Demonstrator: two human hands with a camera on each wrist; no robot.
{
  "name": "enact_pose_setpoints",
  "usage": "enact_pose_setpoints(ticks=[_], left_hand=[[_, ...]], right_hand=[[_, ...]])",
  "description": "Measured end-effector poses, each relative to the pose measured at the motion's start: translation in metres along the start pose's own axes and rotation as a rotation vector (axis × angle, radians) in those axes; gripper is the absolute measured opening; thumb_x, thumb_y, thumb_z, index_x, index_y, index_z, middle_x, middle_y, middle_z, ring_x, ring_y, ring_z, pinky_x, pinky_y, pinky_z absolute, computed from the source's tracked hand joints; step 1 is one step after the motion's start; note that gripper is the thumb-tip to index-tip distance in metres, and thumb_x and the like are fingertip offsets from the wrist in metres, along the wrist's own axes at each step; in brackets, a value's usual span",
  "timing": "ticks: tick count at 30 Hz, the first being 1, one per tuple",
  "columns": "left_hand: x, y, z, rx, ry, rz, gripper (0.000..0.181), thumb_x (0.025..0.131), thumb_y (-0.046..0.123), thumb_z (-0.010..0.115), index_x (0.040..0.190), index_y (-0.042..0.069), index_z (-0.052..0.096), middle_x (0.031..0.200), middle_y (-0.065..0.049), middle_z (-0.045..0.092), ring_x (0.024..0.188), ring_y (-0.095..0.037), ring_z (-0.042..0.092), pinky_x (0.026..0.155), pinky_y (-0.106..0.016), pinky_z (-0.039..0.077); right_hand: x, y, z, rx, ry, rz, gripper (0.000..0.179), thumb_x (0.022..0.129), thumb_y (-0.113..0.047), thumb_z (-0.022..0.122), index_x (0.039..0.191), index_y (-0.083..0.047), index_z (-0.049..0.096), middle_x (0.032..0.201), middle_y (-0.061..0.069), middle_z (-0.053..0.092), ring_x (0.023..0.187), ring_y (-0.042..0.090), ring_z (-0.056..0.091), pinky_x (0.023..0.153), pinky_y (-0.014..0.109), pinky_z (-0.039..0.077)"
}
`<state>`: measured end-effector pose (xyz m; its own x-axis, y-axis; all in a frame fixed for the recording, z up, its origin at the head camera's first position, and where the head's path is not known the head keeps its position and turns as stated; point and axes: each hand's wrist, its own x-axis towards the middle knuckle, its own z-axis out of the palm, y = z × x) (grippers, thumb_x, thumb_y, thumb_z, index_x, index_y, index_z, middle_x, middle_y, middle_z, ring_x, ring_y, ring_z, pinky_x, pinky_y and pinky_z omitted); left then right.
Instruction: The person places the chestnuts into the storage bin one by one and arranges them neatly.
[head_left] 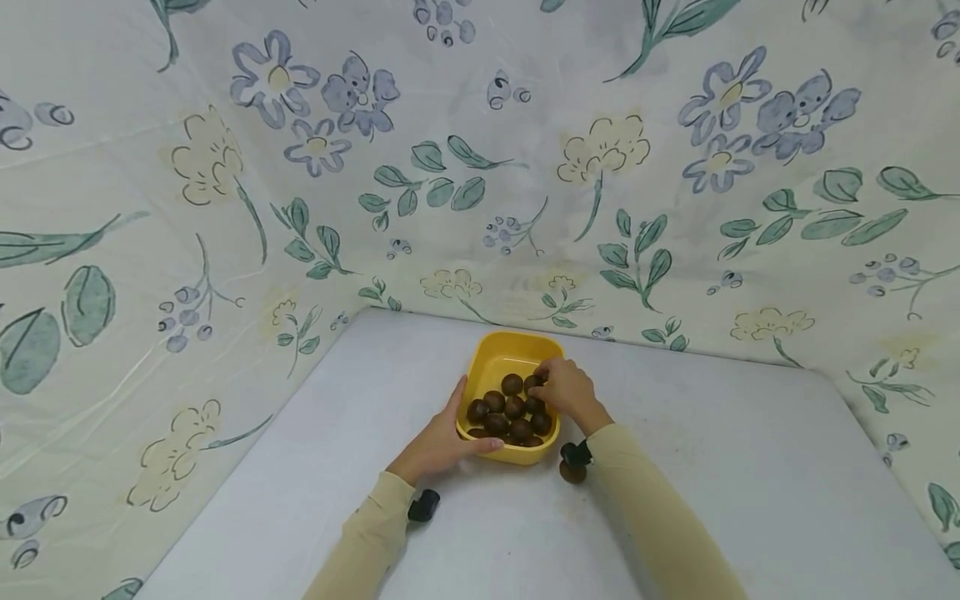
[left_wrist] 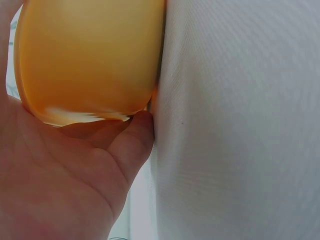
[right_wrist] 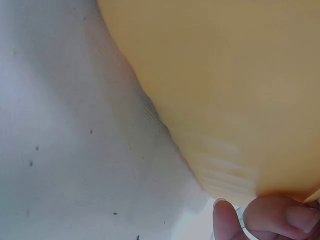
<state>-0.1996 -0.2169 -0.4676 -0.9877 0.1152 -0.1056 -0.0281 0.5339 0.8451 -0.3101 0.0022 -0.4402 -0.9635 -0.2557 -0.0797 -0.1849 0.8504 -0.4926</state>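
A yellow plastic container (head_left: 491,343) stands on the table, its near part heaped with several round, dark brown, chestnut-like balls (head_left: 514,407). My left hand (head_left: 438,442) grips it at the near left corner, thumb along the front rim and fingers up the left side. In the left wrist view, that hand (left_wrist: 65,165) curls around the container wall (left_wrist: 90,55). My right hand (head_left: 570,390) reaches over the right rim and pinches a brown ball (head_left: 543,375), partly hidden by its fingers. The right wrist view shows fingertips (right_wrist: 275,215) by the container's side (right_wrist: 215,90).
One loose brown ball (head_left: 573,472) lies on the white tabletop (head_left: 675,483), just below the right wrist. Black wrist cameras (head_left: 424,505) sit on both sleeves. Flower-printed cloth (head_left: 480,208) rises along the back and sides of the table.
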Motion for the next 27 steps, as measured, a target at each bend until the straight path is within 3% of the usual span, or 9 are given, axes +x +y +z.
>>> enact_pose_setpoints(ticks=[5,16,22,27], left_hand=[[-0.0003,0.0012,-0.0008,0.018,0.0,0.007,0.132,0.076,0.056,0.087,0.168,0.022,-0.002,0.174,-0.012,0.021,0.158,-0.037,0.03,0.125,-0.064,0.028],[-0.0019,0.0001,-0.0015,0.009,0.003,0.005,0.132,0.076,0.056,0.087,0.168,0.023,-0.003,0.174,-0.011,0.019,0.159,-0.037,0.027,0.125,-0.064,0.028],[-0.0019,-0.0002,-0.0009,0.007,0.004,-0.002,0.132,0.077,0.057,0.086,0.168,0.025,-0.003,0.174,-0.01,0.02,0.159,-0.037,0.027,0.125,-0.064,0.027],[-0.0013,-0.0001,-0.0012,0.013,0.003,0.008,0.132,0.077,0.056,0.086,0.168,0.023,-0.003,0.174,-0.012,0.02,0.158,-0.038,0.028,0.125,-0.064,0.028]], right_hand=[[-0.0002,0.0008,-0.0009,0.033,0.015,-0.008,0.036,0.089,-0.025,0.082,0.12,-0.008,0.076,0.118,0.009,0.077,0.103,0.026,0.072,0.095,0.045,0.06],[0.0002,-0.0013,0.0008,0.046,0.002,0.024,0.027,0.088,-0.028,0.083,0.109,-0.011,0.079,0.103,0.004,0.078,0.089,0.021,0.071,0.083,0.039,0.062],[-0.0015,-0.0013,0.0015,0.053,0.002,0.017,0.029,0.09,-0.027,0.081,0.113,-0.009,0.077,0.106,0.006,0.078,0.092,0.022,0.071,0.086,0.041,0.062],[-0.0077,-0.0008,-0.0031,0.054,0.052,-0.012,0.036,0.094,-0.032,0.076,0.121,-0.009,0.076,0.117,0.007,0.078,0.106,0.027,0.074,0.092,0.046,0.061]])
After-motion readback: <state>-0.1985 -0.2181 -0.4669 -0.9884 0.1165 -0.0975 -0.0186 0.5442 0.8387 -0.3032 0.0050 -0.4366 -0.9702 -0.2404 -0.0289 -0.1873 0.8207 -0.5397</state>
